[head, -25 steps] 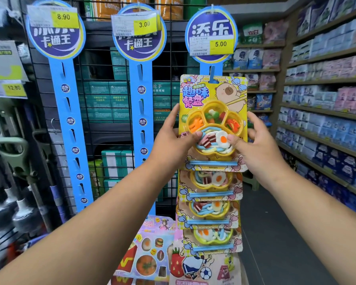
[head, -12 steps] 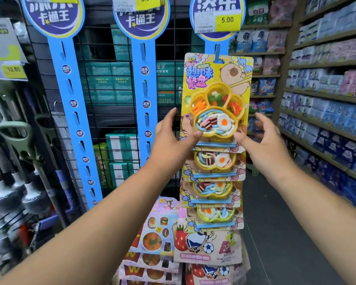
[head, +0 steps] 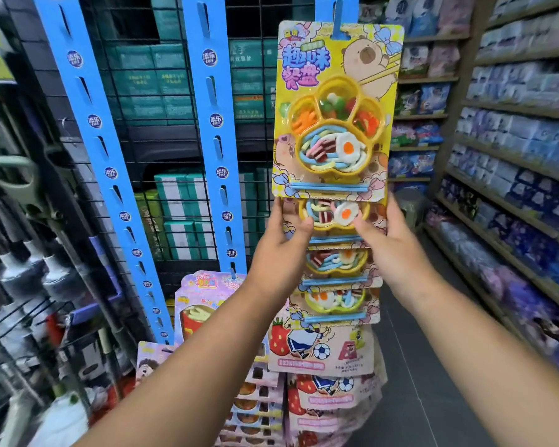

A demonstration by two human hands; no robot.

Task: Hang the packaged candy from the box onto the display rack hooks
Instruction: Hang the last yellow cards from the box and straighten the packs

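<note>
I count four yellow candy packs (head: 336, 108) hanging one under another, the top one in full and three overlapped below it. There are three blue hanging strips (head: 215, 124), the right-hand one mostly hidden behind the packs. Two hands of mine are up, left hand (head: 279, 250) and right hand (head: 394, 250), and lower down I make out at least two strawberry pouches (head: 320, 350).

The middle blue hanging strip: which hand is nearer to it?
Left. The left hand holds the candy pack just right of the middle blue strip; the right hand holds the pack's far edge, farther right.
</note>
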